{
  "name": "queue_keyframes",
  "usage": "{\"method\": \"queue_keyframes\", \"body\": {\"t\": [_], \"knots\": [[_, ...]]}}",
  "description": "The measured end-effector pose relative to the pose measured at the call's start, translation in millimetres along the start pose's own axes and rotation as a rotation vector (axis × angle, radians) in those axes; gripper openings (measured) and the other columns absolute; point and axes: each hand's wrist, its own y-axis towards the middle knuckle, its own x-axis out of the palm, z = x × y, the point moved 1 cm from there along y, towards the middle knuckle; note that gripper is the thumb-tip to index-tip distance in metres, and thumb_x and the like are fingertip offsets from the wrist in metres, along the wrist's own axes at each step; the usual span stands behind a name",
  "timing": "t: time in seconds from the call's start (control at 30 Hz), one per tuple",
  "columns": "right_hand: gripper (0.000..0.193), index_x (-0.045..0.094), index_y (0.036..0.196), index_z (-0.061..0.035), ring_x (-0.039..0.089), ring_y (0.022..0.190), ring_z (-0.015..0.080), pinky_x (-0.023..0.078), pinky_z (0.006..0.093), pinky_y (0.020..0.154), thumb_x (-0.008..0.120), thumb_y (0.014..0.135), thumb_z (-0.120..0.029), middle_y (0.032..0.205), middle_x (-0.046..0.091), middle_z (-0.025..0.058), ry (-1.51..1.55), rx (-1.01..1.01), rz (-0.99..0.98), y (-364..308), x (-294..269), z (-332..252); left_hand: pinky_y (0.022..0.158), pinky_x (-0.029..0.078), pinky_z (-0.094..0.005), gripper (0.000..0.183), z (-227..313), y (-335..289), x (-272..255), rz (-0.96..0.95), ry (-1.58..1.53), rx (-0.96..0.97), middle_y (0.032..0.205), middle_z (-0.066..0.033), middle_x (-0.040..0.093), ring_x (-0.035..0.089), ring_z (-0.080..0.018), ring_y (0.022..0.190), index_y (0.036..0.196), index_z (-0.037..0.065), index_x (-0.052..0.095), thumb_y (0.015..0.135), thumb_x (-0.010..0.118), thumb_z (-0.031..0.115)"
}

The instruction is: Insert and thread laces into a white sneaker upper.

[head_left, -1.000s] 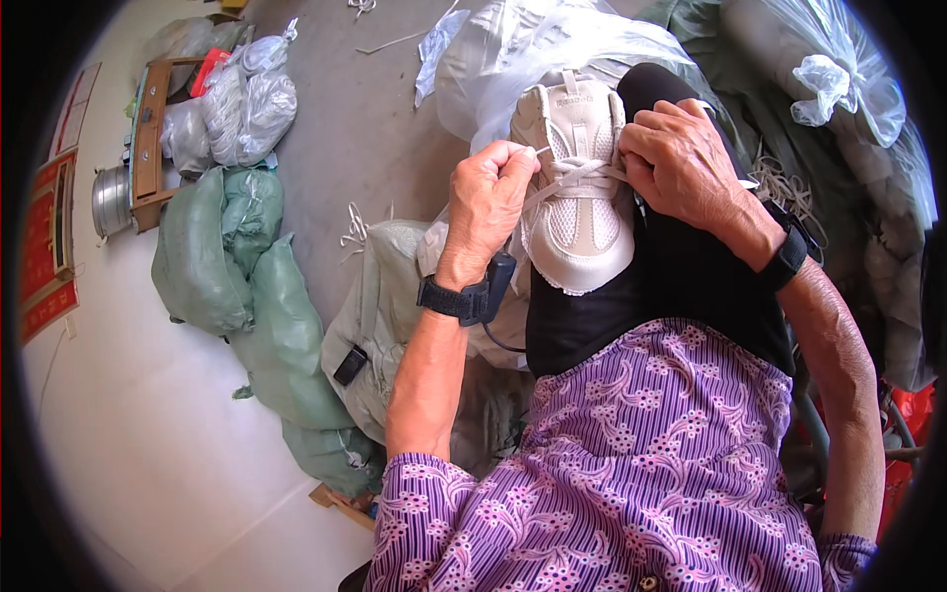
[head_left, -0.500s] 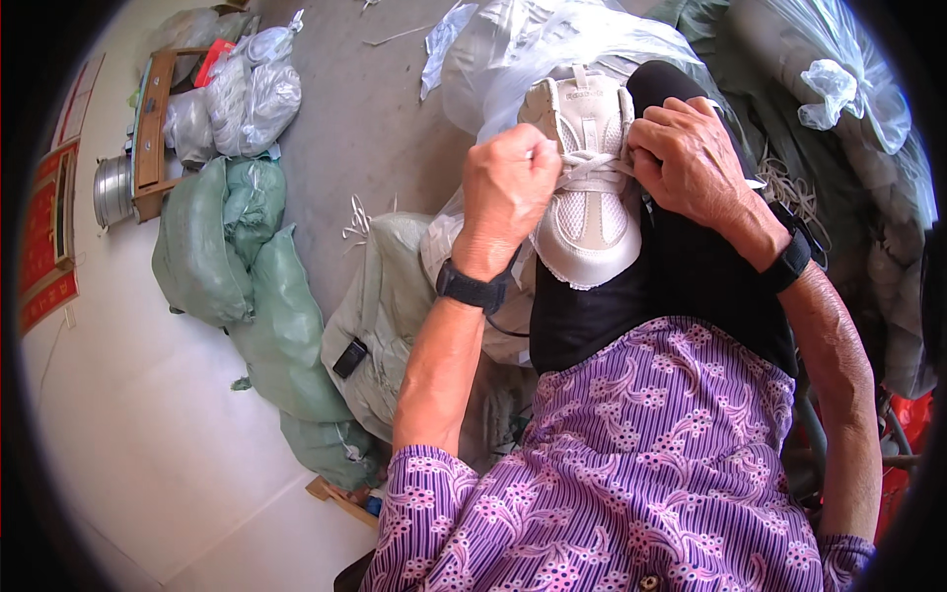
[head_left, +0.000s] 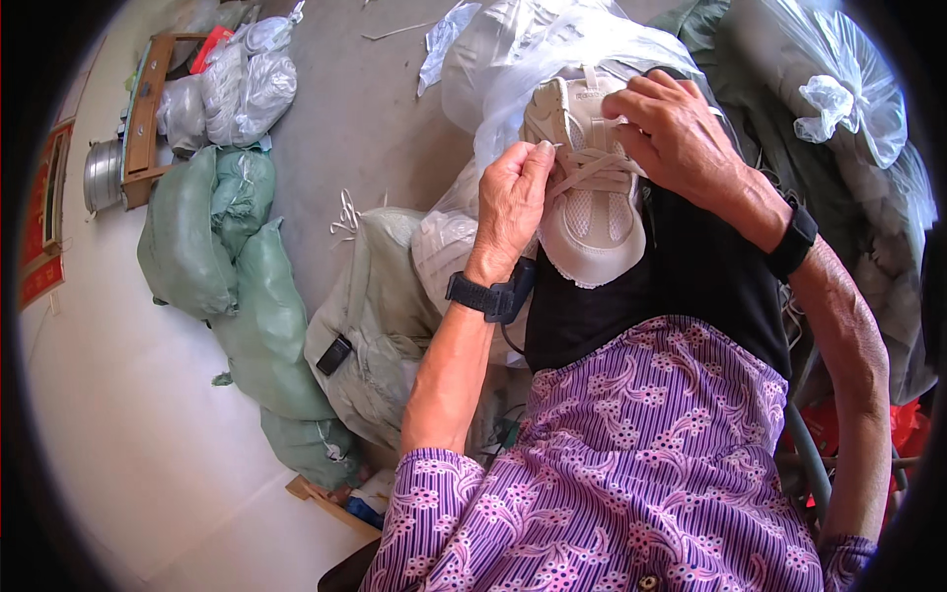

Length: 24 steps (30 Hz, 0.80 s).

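Observation:
A cream sneaker [head_left: 595, 212] lies on my lap, toe toward me, with flat laces [head_left: 592, 170] crossed over its tongue. My left hand [head_left: 515, 192] is closed at the shoe's left edge, pinching a lace whose pale tip pokes out past the thumb and forefinger. Over the upper right side of the shoe bends my right hand [head_left: 681, 143]. Its curled fingers reach to the tongue and seem to grip the eyelet edge, but the palm side is hidden. Dark bands sit on both wrists.
Clear plastic bags [head_left: 533, 49] of pale shoes stand just beyond the sneaker. A knotted clear bag [head_left: 838, 99] lies at right. On the left are green sacks [head_left: 271, 316], a whitish sack [head_left: 380, 296] bearing a small black device [head_left: 334, 354], and a wooden drawer unit [head_left: 146, 109].
Both hands were fists pulling the laces apart sideways. My right hand has moved up and left over the tongue with its fingers loosened; my left now pinches a lace end beside the shoe.

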Motion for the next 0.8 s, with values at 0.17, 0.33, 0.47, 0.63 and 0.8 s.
{"method": "queue_keyframes", "body": {"t": [0.17,0.33,0.47,0.63,0.8], "knots": [[0.021,0.069,0.095,-0.0165,0.054,0.093,0.0242,0.040,0.0403,0.080,0.058,0.078,-0.014,0.090,0.058,0.0038,0.011,-0.058,-0.103,15.5,17.7,-6.4,0.045,0.027,-0.0194,0.032,-1.8,1.3,-2.5,-0.063,-0.044,-0.013,0.059,0.0097,0.040,0.032,-0.0012,0.049,0.077,0.010,0.055,0.092,0.056,0.037],[0.019,0.070,0.092,-0.0167,0.054,0.095,0.0232,0.039,0.0423,0.080,0.056,0.078,-0.015,0.090,0.059,0.0029,0.008,-0.067,-0.176,26.4,25.6,-10.3,0.045,0.029,-0.0209,0.035,1.6,1.7,-3.1,-0.103,-0.111,-0.049,0.058,0.0080,0.040,0.035,-0.0031,0.049,0.076,0.010,0.055,0.092,0.055,0.041],[0.020,0.071,0.085,-0.0164,0.056,0.095,0.0235,0.038,0.0453,0.079,0.054,0.075,-0.013,0.090,0.063,0.0024,0.050,-0.026,-0.230,32.2,31.1,-12.6,0.045,0.031,-0.0215,0.032,8.4,0.1,-2.5,-0.120,-0.152,-0.096,0.057,0.0056,0.042,0.038,-0.0052,0.048,0.076,0.008,0.055,0.091,0.054,0.035],[0.016,0.069,0.081,-0.0135,0.056,0.092,0.0256,0.037,0.0440,0.079,0.055,0.073,-0.013,0.086,0.062,0.0034,0.080,0.048,-0.292,38.0,31.5,-14.7,0.044,0.032,-0.0219,0.027,10.6,1.8,-4.1,-0.148,-0.143,-0.088,0.057,0.0042,0.043,0.039,-0.0061,0.046,0.077,0.007,0.055,0.090,0.053,0.030],[0.011,0.065,0.077,-0.0107,0.055,0.090,0.0260,0.038,0.0415,0.080,0.056,0.073,-0.015,0.083,0.060,0.0044,0.067,0.094,-0.300,36.4,32.7,-13.9,0.058,0.039,-0.0234,0.032,6.4,5.8,-7.6,-0.199,-0.061,-0.133,0.069,0.0018,0.053,0.044,-0.0063,0.064,0.091,0.001,0.061,0.090,0.053,0.032]]}}
